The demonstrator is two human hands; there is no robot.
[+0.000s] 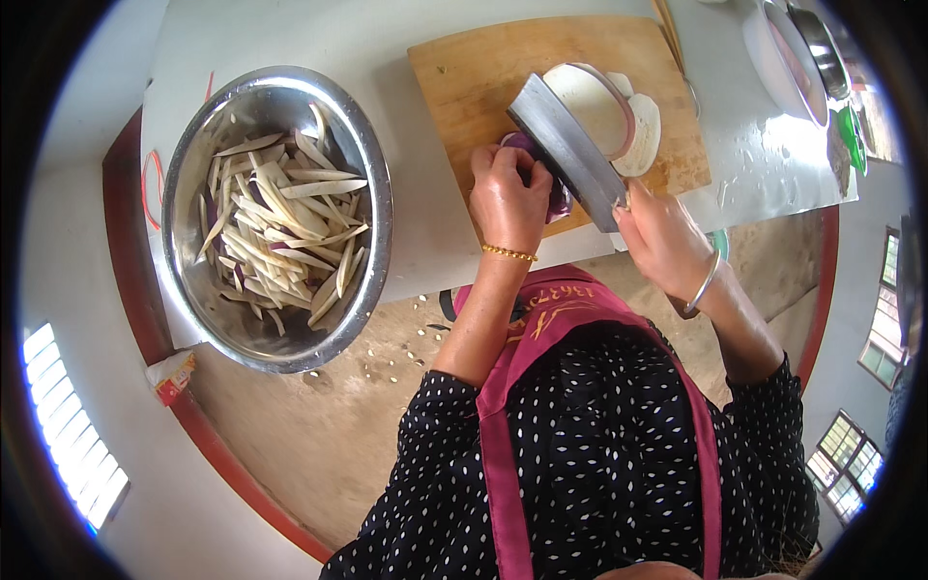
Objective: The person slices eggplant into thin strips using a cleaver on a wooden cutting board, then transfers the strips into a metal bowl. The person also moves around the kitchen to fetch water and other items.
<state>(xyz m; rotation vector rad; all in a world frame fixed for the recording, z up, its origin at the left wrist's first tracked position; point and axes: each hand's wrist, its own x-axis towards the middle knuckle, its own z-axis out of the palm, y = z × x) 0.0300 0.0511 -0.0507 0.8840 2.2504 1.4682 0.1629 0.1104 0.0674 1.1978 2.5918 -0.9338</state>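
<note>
My left hand [510, 190] presses down on a piece of purple eggplant [560, 201], fingers curled over its top and partly hiding it. In my right hand [663, 230] is the handle of a Chinese cleaver [569, 148], its broad blade lying diagonally along the eggplant's right side. Beyond the blade, several pale eggplant slices [591, 101] lie on the wooden cutting board [478, 69]. To the left stands a large stainless steel bowl [373, 239] that holds many cut eggplant strips [279, 225].
The board and bowl rest on a light-coloured table [290, 36]. Chopsticks [668, 32] lie by the board's far right corner. A white basin [779, 65] and a metal bowl [821, 54] stand at the far right, near a green object [852, 138]. A red string [151, 192] hangs by the left edge.
</note>
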